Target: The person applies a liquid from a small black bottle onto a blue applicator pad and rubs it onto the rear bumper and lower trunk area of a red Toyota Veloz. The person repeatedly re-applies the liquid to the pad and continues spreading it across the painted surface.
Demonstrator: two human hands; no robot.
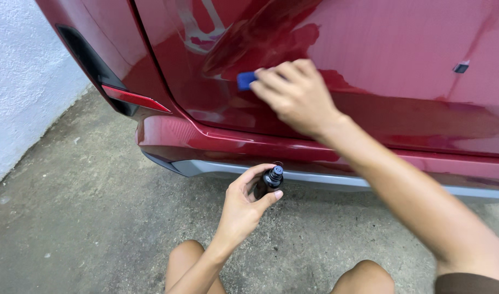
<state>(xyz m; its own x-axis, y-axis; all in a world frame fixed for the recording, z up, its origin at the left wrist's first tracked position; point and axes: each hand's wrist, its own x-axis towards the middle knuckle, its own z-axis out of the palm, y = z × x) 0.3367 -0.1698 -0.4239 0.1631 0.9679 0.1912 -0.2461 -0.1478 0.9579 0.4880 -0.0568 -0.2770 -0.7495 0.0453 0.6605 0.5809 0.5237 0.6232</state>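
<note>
The right hand (296, 93) has its fingers (274, 76) clamped on a small blue applicator pad (245, 80), pressed flat against the red car's rear panel (402, 49). Below, the left hand (244, 204) grips a small dark bottle (269, 181) upright between thumb and fingers, just in front of the bumper (217, 139), above the concrete floor (86, 218).

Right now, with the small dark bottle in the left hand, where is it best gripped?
Around its body, from the side, as the left hand does: the small dark bottle stands nearly upright, and a side grip leaves its neck and top free. The right hand presses a blue pad on the red car panel.
</note>
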